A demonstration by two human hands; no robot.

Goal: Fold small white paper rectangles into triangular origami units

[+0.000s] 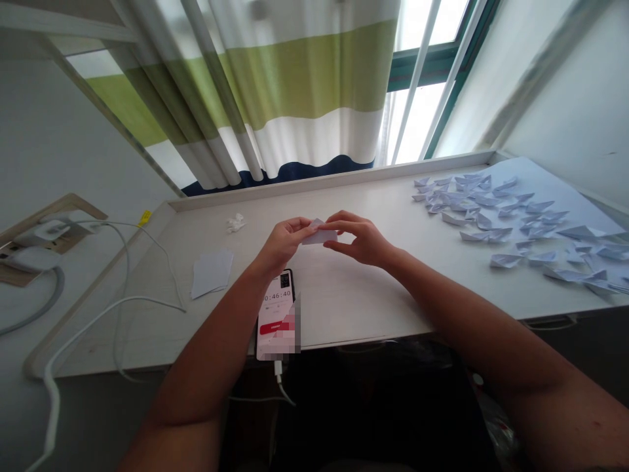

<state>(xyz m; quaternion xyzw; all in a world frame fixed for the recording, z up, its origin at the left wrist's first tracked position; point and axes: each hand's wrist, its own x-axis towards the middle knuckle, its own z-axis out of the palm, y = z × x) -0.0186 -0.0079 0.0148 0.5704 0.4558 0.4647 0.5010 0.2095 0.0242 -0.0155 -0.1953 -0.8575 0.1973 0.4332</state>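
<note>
A small folded piece of white paper (320,237) is held up over the middle of the desk between both hands. My left hand (289,241) pinches its left side, thumb on the near face. On the other side, my right hand (358,237) grips the paper's right part with bent fingers and thumb. Below the left forearm lies a phone (275,314) with a timer on its screen, plugged into a white cable. A thin stack of white paper sheets (211,274) rests left of the hands.
Many folded paper boats (484,203) spread over the desk's right side, some on a large white sheet (528,177). A crumpled white scrap (236,223) lies back left. White cables (122,301) run from a wall socket (44,236) across the left end. A curtain (304,78) hangs behind the desk (363,301).
</note>
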